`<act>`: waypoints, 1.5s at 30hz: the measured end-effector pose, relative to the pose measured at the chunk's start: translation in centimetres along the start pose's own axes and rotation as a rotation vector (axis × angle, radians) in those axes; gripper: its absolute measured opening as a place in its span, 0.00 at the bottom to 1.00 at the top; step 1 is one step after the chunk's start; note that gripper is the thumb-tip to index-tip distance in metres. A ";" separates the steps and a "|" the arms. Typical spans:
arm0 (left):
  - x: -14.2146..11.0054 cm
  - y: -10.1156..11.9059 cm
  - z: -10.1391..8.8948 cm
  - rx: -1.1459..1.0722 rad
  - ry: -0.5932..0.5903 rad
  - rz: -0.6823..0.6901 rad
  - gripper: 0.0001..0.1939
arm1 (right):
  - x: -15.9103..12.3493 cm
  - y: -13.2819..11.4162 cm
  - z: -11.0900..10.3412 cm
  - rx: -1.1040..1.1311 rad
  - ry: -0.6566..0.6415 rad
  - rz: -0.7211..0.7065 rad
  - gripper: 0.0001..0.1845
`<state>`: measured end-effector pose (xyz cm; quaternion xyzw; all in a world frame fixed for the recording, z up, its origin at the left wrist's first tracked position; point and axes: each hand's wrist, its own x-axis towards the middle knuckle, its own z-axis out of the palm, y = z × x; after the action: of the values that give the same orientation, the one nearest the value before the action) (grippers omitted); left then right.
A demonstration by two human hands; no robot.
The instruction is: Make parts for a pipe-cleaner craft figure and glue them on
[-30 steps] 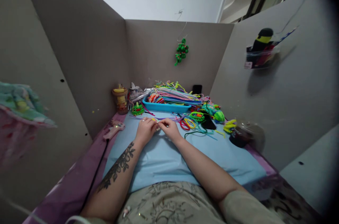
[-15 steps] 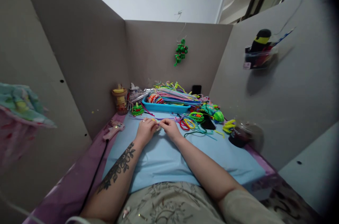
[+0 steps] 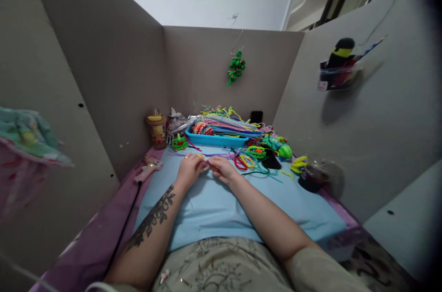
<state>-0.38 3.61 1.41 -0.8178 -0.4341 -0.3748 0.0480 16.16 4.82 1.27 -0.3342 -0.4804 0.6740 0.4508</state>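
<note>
My left hand (image 3: 189,170) and my right hand (image 3: 223,170) meet over the blue table cover (image 3: 221,209), fingertips almost touching. Closed around a small pale, partly yellow piece (image 3: 206,168), my left fingers hide most of it. My right thumb and fingers pinch a purple pipe cleaner (image 3: 207,161) at that piece. Just beyond the hands lie red and yellow pipe cleaner loops (image 3: 246,161) and a dark green strand (image 3: 257,173).
Behind stands a blue tray (image 3: 221,141) heaped with pipe cleaners. A pink glue gun (image 3: 148,171) with a black cord lies left. At right are a dark cup (image 3: 311,179) and a green fuzzy piece (image 3: 256,152). Grey panels enclose the table.
My right hand has turned slightly, its fingers now more visible and a little lower. The left hand stays in place, still holding the small piece.
</note>
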 end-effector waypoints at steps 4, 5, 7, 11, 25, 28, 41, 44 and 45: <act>0.0 -0.1 0.0 0.017 -0.002 -0.005 0.09 | 0.0 0.0 -0.2 -0.288 0.180 -0.286 0.12; 0.0 -0.1 0.0 0.016 -0.003 -0.007 0.09 | -0.1 -0.1 -0.3 -0.403 0.225 -0.407 0.11; 0.0 -0.1 0.0 0.012 -0.006 -0.012 0.09 | -0.3 -0.2 -0.5 -0.635 0.259 -0.633 0.08; -0.1 -0.1 0.1 -0.003 -0.021 -0.009 0.09 | -0.5 0.0 -0.8 -0.924 0.155 -0.836 0.11; 0.0 0.1 0.0 -0.021 -0.006 -0.001 0.09 | -0.5 0.1 -0.5 -0.988 0.165 -0.819 0.06; 0.0 0.2 -0.1 -0.022 -0.013 -0.007 0.09 | -0.4 0.2 -0.6 -0.984 0.167 -0.807 0.06; -0.1 0.6 -0.2 0.064 -0.038 0.016 0.10 | -0.7 0.5 -0.1 -0.939 0.302 -0.766 0.05; -0.1 0.6 -0.2 0.064 -0.015 0.010 0.09 | -0.7 0.4 0.0 -0.901 0.283 -0.710 0.06; -0.1 0.6 -0.2 0.063 -0.014 0.009 0.09 | -0.7 0.4 0.0 -0.887 0.272 -0.691 0.06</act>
<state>-0.10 3.09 1.59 -0.8205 -0.4422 -0.3550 0.0723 16.33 4.15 0.93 -0.3985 -0.7361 0.1726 0.5191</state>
